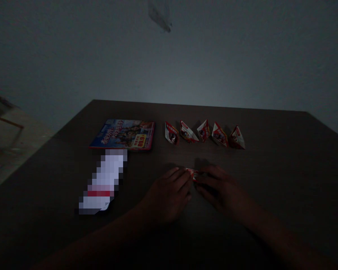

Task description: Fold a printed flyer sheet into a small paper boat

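A small piece of red-and-white printed paper [193, 174], apparently folded, lies on the dark table between my hands. My left hand [170, 193] has its fingers closed and pressed over the paper's left end. My right hand [224, 189] grips the right end with bent fingers. Much of the paper is hidden beneath my fingertips. Beyond my hands stands a row of several folded paper shapes [203, 131], pointed, with red and white print like that of the piece I hold.
Left of the row lies a colourful printed flyer or booklet [121, 133] with a yellow price mark. In front of it is a lit phone [105, 180], its screen blurred out. A pale wall [199, 67] rises behind the table [284, 150]. The room is dim.
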A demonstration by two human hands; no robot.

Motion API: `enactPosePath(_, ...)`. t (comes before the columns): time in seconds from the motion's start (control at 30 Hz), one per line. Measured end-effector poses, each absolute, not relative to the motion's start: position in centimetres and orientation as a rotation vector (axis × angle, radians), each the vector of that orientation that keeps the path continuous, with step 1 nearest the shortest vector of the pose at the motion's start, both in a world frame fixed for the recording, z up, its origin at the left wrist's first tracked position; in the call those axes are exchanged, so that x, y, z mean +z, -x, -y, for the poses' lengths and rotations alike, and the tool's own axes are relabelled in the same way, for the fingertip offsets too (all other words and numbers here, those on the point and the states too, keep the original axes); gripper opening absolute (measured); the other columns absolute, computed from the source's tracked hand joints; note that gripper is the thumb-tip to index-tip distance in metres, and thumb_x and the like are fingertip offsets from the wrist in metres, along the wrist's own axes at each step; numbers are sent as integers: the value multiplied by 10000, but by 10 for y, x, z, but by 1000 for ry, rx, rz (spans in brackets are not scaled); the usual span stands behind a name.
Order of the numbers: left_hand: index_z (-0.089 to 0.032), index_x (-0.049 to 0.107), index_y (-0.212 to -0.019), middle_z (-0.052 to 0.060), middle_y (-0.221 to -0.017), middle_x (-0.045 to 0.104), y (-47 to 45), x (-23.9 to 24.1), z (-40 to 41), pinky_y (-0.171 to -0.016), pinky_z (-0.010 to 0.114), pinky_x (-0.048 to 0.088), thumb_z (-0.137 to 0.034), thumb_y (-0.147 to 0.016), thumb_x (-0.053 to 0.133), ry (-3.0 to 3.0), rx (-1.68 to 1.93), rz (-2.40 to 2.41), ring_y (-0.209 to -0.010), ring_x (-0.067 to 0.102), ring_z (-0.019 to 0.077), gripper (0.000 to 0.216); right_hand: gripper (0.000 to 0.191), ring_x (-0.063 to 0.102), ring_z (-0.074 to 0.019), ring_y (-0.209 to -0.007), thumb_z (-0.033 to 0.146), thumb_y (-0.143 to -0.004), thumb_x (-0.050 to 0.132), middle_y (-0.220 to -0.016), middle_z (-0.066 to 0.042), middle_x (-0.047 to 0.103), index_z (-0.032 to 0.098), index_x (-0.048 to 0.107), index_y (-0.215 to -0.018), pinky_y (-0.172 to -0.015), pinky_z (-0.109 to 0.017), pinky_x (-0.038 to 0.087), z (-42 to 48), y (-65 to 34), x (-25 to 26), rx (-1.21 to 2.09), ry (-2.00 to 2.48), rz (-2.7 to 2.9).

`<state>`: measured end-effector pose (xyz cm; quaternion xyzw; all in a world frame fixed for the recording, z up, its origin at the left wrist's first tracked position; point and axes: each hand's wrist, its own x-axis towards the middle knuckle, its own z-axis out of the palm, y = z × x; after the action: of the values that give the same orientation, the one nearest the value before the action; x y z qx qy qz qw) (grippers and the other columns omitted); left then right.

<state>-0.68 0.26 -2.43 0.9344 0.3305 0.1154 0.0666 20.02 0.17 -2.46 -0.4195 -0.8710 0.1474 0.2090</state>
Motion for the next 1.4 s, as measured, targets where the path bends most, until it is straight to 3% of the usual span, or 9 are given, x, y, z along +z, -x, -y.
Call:
enactPosePath(0.3, -124, 571, -1116, 119, -1228, 560, 0, -21, 0, -931, 420, 387, -217, -898, 454, -2875, 307, -1026, -1178, 470, 264, 264, 249, 605, -203, -967, 164, -853, 537, -1048, -78, 642, 228, 629, -1075, -831, -357, 514, -3, -205, -16, 548, 1146, 2359)
enactPosePath(0.47, -123, 573, -1096, 106, -1172, 579, -1, -18, -3, -864, 409, 403, -285, -897, 477, -2849, 264, -1068, -1061, 519, 258, 274, 263, 629, -221, -967, 172, -861, 483, -1055, -81, 668, 208, 633, -1075, -833, -376, 520, -9, -231, -11, 479, 1341, 2243)
enactPosePath(0.73, -136, 560, -1101, 137, -1109, 570, 0, -17, -4, -860, 440, 394, -487, -866, 480, -2688, 391, -1203, -1020, 516, 279, 430, 354, 669, -226, -895, 88, -762, 486, -1015, -63, 706, 214, 669, -1037, -796, -382, 541, -10, -251, -12, 567, 1447, 2204)
enactPosePath(1.07, -154, 524, -1169, 126, -1155, 521, 8, -19, -8, -907, 452, 386, -509, -765, 605, -2579, 415, -1335, -1058, 488, 294, 544, 218, 676, -181, -792, 213, -848, 500, -868, -32, 713, 202, 658, -997, -720, -304, 550, -7, -239, -8, 1039, 1388, 1852)
enactPosePath(1.27, -150, 527, -1169, 121, -1151, 524, 8, -19, -9, -914, 446, 386, -454, -782, 592, -2571, 441, -1337, -1063, 488, 287, 496, 266, 662, -236, -913, 193, -819, 504, -1022, -73, 700, 203, 658, -1036, -789, -387, 535, -9, -243, -11, 797, 1474, 2003)
enactPosePath(1.4, -134, 527, -1172, 126, -1155, 523, 8, -19, -9, -920, 443, 383, -446, -805, 557, -2570, 446, -1349, -1075, 483, 287, 482, 280, 659, -253, -915, 184, -802, 505, -1011, -91, 699, 189, 671, -1026, -812, -430, 529, -9, -241, -10, 756, 1463, 2091)
